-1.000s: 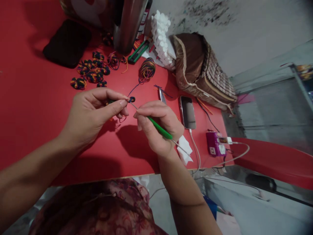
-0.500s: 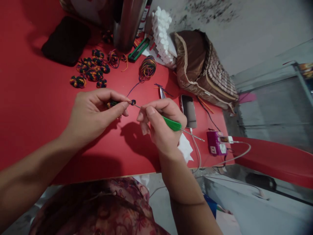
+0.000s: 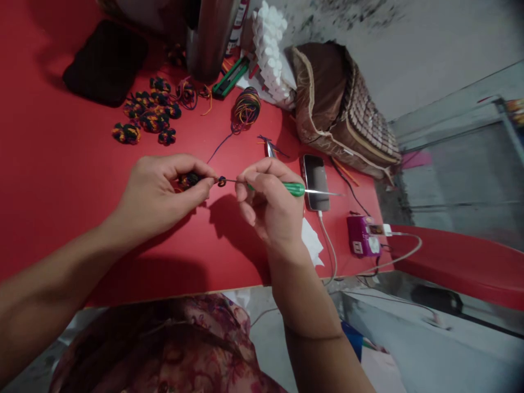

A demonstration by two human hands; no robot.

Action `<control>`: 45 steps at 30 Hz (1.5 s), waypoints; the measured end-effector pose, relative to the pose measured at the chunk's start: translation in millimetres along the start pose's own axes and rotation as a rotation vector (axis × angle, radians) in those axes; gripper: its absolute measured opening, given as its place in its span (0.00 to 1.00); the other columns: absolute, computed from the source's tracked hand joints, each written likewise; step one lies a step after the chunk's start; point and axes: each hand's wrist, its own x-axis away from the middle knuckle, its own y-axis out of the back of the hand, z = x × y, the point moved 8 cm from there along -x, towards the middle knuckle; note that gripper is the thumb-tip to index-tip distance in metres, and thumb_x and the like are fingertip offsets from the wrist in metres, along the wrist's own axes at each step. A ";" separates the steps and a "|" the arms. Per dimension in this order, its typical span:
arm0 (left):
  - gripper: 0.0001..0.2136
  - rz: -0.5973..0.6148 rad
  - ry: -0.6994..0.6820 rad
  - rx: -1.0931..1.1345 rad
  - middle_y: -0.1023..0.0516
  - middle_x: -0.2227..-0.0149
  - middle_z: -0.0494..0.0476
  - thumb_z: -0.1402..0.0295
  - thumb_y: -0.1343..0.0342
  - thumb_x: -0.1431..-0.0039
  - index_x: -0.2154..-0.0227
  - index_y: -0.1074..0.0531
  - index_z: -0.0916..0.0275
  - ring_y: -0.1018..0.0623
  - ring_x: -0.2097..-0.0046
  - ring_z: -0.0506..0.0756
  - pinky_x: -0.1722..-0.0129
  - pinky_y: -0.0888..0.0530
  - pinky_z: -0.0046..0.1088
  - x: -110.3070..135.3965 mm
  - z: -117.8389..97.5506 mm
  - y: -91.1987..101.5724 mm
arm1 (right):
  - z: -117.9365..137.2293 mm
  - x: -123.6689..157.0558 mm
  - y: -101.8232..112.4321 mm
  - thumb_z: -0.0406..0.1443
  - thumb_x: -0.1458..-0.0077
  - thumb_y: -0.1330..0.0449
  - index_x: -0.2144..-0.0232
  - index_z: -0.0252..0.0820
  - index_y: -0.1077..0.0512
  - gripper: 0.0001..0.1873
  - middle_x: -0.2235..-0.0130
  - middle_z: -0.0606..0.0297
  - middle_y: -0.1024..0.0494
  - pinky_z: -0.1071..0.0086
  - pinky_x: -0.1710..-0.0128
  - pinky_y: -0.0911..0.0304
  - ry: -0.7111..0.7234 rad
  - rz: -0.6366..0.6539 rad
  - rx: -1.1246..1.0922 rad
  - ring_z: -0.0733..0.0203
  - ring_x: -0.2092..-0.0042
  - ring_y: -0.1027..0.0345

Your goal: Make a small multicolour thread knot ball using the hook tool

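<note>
My left hand (image 3: 164, 188) pinches a small multicoloured crochet piece (image 3: 189, 180) between thumb and fingers, partly hidden by them. A dark loop of it (image 3: 221, 181) sticks out past the fingertips. My right hand (image 3: 272, 199) is closed around the green handle of a crochet hook (image 3: 295, 189). Its thin metal shaft points left and meets the loop; the other metal end extends right. From the left fingertips a strand of yarn runs up to a variegated yarn ball (image 3: 246, 106) on the red table (image 3: 164, 273).
Several crocheted flowers (image 3: 153, 119) lie at the upper left beside a black pouch (image 3: 105, 63). Behind stand a metal bottle (image 3: 213, 41) and a green box cutter (image 3: 230, 78). At the right are scissors (image 3: 269, 149), a charging phone (image 3: 316, 183), a brown bag (image 3: 339, 103) and a purple socket block (image 3: 363, 236).
The crochet hook has turned from a slant to nearly level. Both hands have dropped slightly, and the loop at the hook's tip now looks more open.
</note>
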 end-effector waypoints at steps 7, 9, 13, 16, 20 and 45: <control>0.07 0.039 -0.053 0.009 0.19 0.77 0.49 0.72 0.39 0.40 0.70 0.17 0.56 0.25 0.77 0.50 0.76 0.31 0.27 -2.1 0.3 -5.4 | -10.2 -5.1 1.5 0.36 0.44 0.37 0.73 0.43 0.30 0.08 0.79 0.78 0.30 0.79 0.90 0.54 -0.177 0.013 -0.113 0.77 0.87 0.50; 0.05 0.076 0.035 0.115 0.19 0.78 0.49 0.71 0.37 0.41 0.71 0.17 0.56 0.25 0.79 0.51 0.79 0.32 0.27 -3.6 7.6 -8.5 | -10.1 -5.3 1.1 0.36 0.43 0.37 0.73 0.43 0.29 0.07 0.79 0.78 0.30 0.79 0.90 0.54 -0.170 0.022 -0.122 0.77 0.87 0.50; 0.04 0.077 0.120 0.239 0.20 0.79 0.51 0.70 0.35 0.42 0.72 0.18 0.57 0.24 0.81 0.52 0.81 0.31 0.27 -4.7 13.9 -9.3 | -6.3 -4.2 -0.2 0.36 0.42 0.37 0.72 0.43 0.29 0.07 0.79 0.77 0.29 0.78 0.88 0.53 -0.107 0.020 -0.101 0.76 0.86 0.49; 0.04 0.042 0.096 0.222 0.19 0.78 0.51 0.69 0.35 0.41 0.71 0.18 0.57 0.22 0.79 0.53 0.80 0.30 0.28 -4.1 12.8 -7.1 | -2.2 -2.5 -1.0 0.36 0.41 0.37 0.72 0.43 0.29 0.07 0.79 0.77 0.29 0.78 0.87 0.50 -0.033 0.010 -0.052 0.76 0.85 0.47; 0.03 -0.014 0.033 0.163 0.17 0.77 0.50 0.70 0.35 0.41 0.70 0.17 0.56 0.21 0.78 0.53 0.79 0.29 0.27 -1.9 9.6 -3.3 | 5.6 2.8 -2.4 0.34 0.37 0.37 0.70 0.43 0.26 0.08 0.77 0.74 0.26 0.77 0.85 0.47 0.107 0.012 0.022 0.74 0.83 0.41; 0.05 -0.109 0.155 0.539 0.16 0.71 0.51 0.68 0.27 0.46 0.70 0.17 0.57 0.20 0.74 0.51 0.72 0.20 0.28 2.6 17.0 -3.6 | 15.9 13.5 -13.3 0.41 0.30 0.35 0.52 0.55 0.21 0.06 0.66 0.71 0.18 0.69 0.76 0.31 0.460 0.085 0.177 0.68 0.76 0.30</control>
